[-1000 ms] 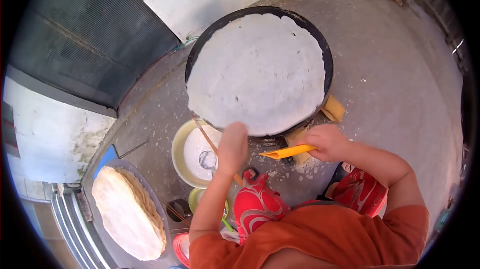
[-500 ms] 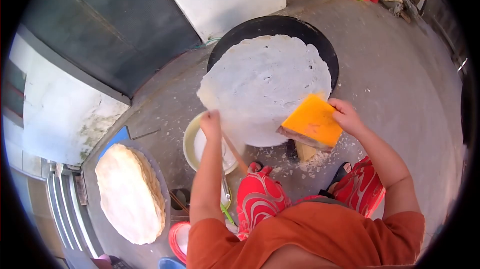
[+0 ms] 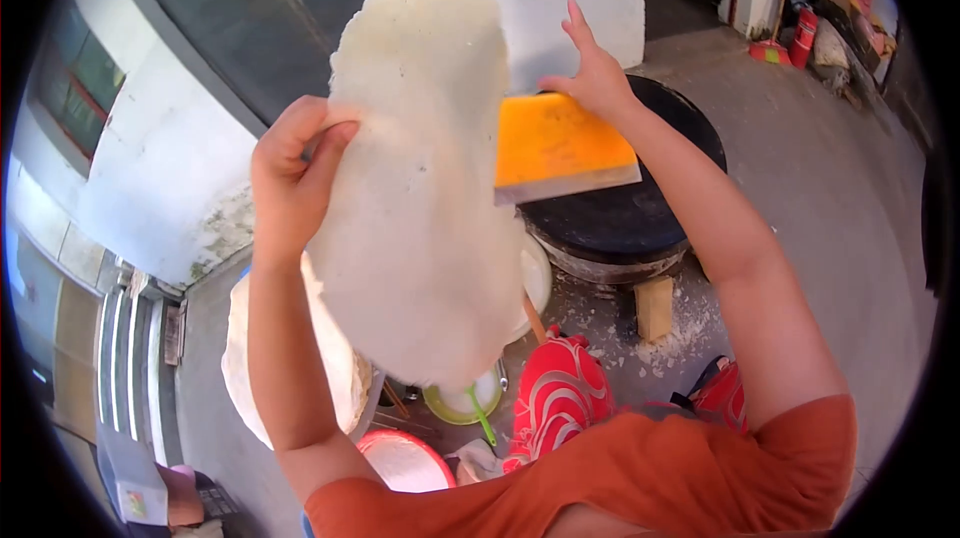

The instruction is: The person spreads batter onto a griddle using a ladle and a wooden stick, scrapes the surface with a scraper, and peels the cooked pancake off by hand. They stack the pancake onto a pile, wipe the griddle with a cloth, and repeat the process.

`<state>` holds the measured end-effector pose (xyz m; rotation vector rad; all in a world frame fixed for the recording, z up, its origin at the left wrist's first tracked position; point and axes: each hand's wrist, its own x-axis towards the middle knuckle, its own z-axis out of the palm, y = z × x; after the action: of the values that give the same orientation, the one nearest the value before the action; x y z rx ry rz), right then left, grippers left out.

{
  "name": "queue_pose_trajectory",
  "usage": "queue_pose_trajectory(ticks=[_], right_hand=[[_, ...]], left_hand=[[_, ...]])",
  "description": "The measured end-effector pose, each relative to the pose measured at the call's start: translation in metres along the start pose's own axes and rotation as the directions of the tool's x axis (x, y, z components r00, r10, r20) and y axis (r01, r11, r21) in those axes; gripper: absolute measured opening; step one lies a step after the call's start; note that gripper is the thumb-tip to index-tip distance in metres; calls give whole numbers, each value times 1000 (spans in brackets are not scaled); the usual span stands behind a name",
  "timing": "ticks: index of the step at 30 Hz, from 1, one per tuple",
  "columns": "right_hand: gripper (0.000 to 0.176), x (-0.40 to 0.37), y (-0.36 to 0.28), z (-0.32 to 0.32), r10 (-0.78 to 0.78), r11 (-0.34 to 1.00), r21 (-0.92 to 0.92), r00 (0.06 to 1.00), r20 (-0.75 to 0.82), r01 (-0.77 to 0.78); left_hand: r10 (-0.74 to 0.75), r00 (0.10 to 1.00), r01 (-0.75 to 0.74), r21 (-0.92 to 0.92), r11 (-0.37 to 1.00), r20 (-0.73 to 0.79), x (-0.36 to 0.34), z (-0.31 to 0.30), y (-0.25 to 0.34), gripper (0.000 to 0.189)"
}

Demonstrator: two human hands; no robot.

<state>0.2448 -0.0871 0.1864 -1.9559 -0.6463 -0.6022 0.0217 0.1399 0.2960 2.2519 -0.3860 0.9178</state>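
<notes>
My left hand [image 3: 300,168] pinches the edge of a large thin flatbread [image 3: 420,208], which hangs raised in front of me. In my right hand [image 3: 598,83] is a yellow scraper [image 3: 560,143] with a pale straight blade, held low in the hand while some fingers point upward. Its left end is by the right edge of the flatbread. Behind the scraper stands a round black griddle [image 3: 610,218], its surface bare where it shows. A stack of flatbreads [image 3: 250,368] lies at the lower left, partly hidden by my left arm.
A batter bowl [image 3: 540,288] sits beside the griddle, partly covered by the flatbread. Nearer are a small bowl [image 3: 440,408] with a green-handled tool [image 3: 482,418] and a red-rimmed basin [image 3: 435,468]. A wood block [image 3: 655,308] and scattered crumbs lie below the griddle.
The flatbread has come off the griddle and is lifted up to the left in my left hand. My right hand and the scraper have risen and moved left.
</notes>
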Motion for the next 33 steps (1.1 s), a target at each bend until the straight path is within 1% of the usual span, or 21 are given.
queue_pose_trajectory(ticks=[1,2,4,5,7,8,10,12,14,15,17,19,20,22,23,24,25,27,28,30,33], right_hand=[[61,10,-2,15,-59,998,27,992,-112,63],[61,19,-4,30,-73,996,39,992,-103,77],[42,30,-10,59,-161,986,57,977,141,154],[42,31,-18,69,-175,983,75,972,156,165],[22,30,-40,84,-137,987,132,889,437,87],[22,32,-49,91,-152,985,148,877,456,94],[11,47,-68,103,-397,915,194,873,285,353],[7,65,-112,98,-507,862,107,845,171,496],[7,77,-167,83,-581,809,-8,803,132,587],[7,73,-200,69,-590,804,13,795,139,594],[8,43,-259,41,-613,787,-35,788,57,616],[6,17,-279,44,-771,618,94,625,-125,781],[6,-1,-283,51,-765,608,183,632,-123,772],[10,-36,-279,74,-771,590,312,635,-57,744],[16,-54,-270,91,-778,590,354,628,10,725],[18,-74,-263,113,-792,553,403,610,-17,730],[20,-96,-255,135,-803,516,449,595,-44,730],[27,-137,-235,163,-718,634,598,661,219,490],[32,-153,-225,173,-694,683,568,651,307,460],[38,-173,-202,182,-669,724,539,631,394,431],[43,-179,-164,174,-474,874,395,669,572,282]], left_hand=[[11,1000,-11,18,1000,4,-7,-14,1,5],[21,1000,-21,39,999,7,-15,-27,1,5],[-58,998,58,33,998,-21,-31,-46,-8,7],[-128,992,129,37,991,-18,-41,-55,-20,7],[-263,964,264,53,963,-35,-62,-76,-47,4],[-281,958,284,64,957,-52,-72,-88,-64,4],[-418,899,433,124,893,-132,-86,-115,-95,5],[-469,834,520,128,845,-292,-89,-135,-106,9],[-391,820,511,227,829,-417,-91,-173,-127,10],[-286,845,426,247,870,-452,-94,-195,-135,9],[-184,797,381,244,892,-575,-102,-226,-109,10],[-50,692,439,365,821,-720,-124,-238,-67,12],[39,641,480,440,759,-766,-142,-242,-50,12],[-99,452,717,294,632,-887,-194,-245,-27,12],[23,533,626,412,662,-846,-224,-241,-26,15],[144,601,522,523,674,-786,-258,-235,-33,20],[142,632,545,567,618,-762,-294,-231,-41,25],[90,726,573,672,469,-681,-359,-217,-53,32],[34,781,569,732,375,-624,-386,-206,-58,34],[-171,688,673,532,514,-706,-437,-183,-76,32],[-251,640,750,519,410,-726,-496,-167,-105,26]])
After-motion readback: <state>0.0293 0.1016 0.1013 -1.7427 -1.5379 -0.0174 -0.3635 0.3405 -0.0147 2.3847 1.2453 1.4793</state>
